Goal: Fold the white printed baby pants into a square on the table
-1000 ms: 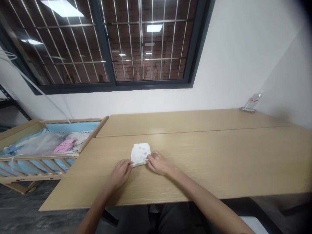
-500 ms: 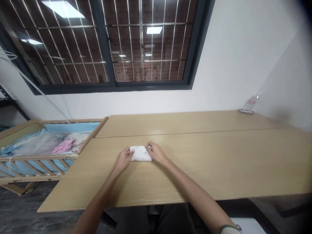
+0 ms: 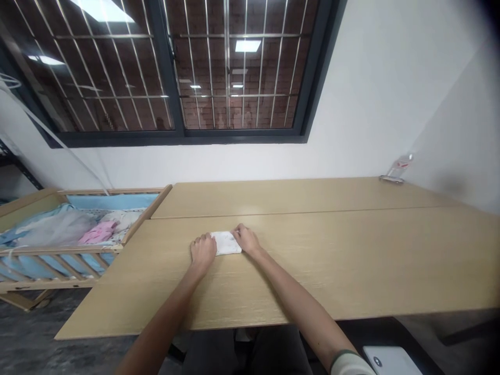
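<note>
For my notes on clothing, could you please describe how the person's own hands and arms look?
The left hand and right hand are bare, without gloves. The right arm has a pale sleeve with a dark green edge; no sleeve shows on the left arm.

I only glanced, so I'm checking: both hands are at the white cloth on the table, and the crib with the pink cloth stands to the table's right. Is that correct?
Not quite: the head view shows the crib with the pink cloth to the left of the table. The left hand and right hand are at the white cloth.
</note>
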Motion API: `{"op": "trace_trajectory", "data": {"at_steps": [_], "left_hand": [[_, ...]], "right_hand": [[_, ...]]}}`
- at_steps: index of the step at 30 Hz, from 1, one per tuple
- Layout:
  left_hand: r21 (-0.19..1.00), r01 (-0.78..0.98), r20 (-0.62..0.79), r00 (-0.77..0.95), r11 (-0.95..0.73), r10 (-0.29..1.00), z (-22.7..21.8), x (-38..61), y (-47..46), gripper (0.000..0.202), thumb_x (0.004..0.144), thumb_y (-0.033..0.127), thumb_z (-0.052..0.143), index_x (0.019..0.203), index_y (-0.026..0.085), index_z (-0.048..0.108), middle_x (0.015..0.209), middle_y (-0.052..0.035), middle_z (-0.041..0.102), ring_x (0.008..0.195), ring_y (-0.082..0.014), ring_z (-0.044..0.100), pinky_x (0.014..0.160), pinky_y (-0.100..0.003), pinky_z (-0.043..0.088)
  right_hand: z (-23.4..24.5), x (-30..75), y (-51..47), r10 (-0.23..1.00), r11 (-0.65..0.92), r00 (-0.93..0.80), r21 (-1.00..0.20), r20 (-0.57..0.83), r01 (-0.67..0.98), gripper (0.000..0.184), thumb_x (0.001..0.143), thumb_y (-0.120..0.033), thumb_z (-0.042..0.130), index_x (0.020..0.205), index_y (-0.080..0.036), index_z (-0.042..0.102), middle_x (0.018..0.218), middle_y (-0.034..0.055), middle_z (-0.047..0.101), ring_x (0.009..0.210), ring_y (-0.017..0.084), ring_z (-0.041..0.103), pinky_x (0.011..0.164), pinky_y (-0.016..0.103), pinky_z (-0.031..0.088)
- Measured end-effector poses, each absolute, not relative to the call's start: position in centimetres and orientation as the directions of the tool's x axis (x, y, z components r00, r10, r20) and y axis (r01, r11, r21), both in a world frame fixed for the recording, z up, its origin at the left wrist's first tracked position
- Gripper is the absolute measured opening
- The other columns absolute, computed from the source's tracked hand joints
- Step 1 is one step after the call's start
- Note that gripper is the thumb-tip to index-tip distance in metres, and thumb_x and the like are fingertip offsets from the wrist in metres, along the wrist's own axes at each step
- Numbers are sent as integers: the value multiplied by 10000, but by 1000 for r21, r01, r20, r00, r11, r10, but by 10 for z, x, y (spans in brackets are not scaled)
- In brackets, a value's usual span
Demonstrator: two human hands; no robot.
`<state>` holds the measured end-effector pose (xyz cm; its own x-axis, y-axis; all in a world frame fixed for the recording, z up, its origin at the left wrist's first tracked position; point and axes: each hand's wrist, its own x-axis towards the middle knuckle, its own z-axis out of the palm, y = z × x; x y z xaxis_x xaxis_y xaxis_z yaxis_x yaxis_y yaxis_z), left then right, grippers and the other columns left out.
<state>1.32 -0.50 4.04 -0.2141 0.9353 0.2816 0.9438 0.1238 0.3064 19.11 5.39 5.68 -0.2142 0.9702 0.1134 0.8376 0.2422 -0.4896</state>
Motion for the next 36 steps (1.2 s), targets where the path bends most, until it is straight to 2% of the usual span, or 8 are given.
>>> {"op": "trace_trajectory", "data": {"at_steps": [2, 4, 6, 8, 12, 20, 32, 36], "left_hand": [[297, 946, 339, -231, 129, 912, 40, 12, -6, 462, 1016, 337, 347, 1292, 46, 576, 1261, -271, 643, 1262, -364, 576, 1045, -487, 428], [308, 948, 465, -221, 78, 857, 39, 8, -7, 618, 1022, 389, 320, 1503, 0, 337, 1510, -310, 437, 1451, -386, 381, 1137, -526, 353], [298, 951, 598, -114, -88, 793, 35, 4, -7, 745, 1024, 450, 296, 1582, -4, 106, 1638, -297, 221, 1547, -373, 180, 1198, -541, 282], [241, 922, 648, 81, -304, 758, 28, 3, -8, 780, 1025, 492, 274, 1602, 26, 31, 1671, -261, 151, 1570, -341, 93, 1223, -539, 256], [206, 860, 504, 315, -466, 804, 10, 12, -9, 762, 1033, 524, 223, 1611, 48, 85, 1664, -235, 207, 1566, -315, 123, 1240, -541, 237], [209, 940, 375, 179, -271, 909, -4, 16, -6, 771, 1034, 562, 184, 1568, 13, 274, 1631, -233, 300, 1548, -315, 209, 1242, -484, 248], [195, 975, 408, 18, -106, 913, -14, 5, -7, 850, 1016, 582, 164, 1530, -89, 254, 1607, -316, 285, 1547, -351, 201, 1243, -502, 219], [180, 954, 479, 129, -241, 868, -1, -2, -11, 882, 1000, 621, 269, 1574, -34, 136, 1648, -282, 213, 1563, -337, 143, 1240, -502, 208]], "right_hand": [[61, 191, 49, 951, 298, -218, -464, 218, 834, 361, 1043, -378, 404, 1246, -153, 600, 1229, 168, 684, 1129, 272, 643, 952, 371, 475], [64, 188, 39, 882, 416, -257, -392, 396, 821, 438, 1055, -347, 323, 1344, -112, 554, 1401, 209, 574, 1312, 297, 525, 1102, 431, 393], [64, 182, 26, 776, 546, -351, -280, 524, 790, 509, 1054, -336, 279, 1437, -76, 490, 1535, 220, 445, 1461, 317, 355, 1201, 484, 276], [58, 173, 15, 712, 629, -458, -195, 532, 752, 561, 1043, -335, 294, 1517, -55, 408, 1606, 208, 359, 1533, 315, 222, 1245, 502, 192], [38, 162, 9, 691, 685, -592, -115, 414, 720, 692, 972, -320, 435, 1585, -32, 292, 1648, 209, 279, 1554, 326, 171, 1265, 512, 146], [23, 166, 22, 748, 648, -589, -146, 307, 748, 638, 1027, -367, 337, 1571, -34, 332, 1645, 194, 283, 1550, 304, 211, 1270, 481, 143], [32, 193, 17, 853, 522, -473, -341, 222, 781, 711, 1057, -481, 176, 1590, -20, 270, 1661, 194, 240, 1569, 274, 149, 1267, 453, 149], [37, 198, 15, 820, 566, -470, -335, 327, 754, 699, 1042, -504, 301, 1580, -58, 304, 1682, 210, 166, 1571, 322, 98, 1249, 509, 161]]}}
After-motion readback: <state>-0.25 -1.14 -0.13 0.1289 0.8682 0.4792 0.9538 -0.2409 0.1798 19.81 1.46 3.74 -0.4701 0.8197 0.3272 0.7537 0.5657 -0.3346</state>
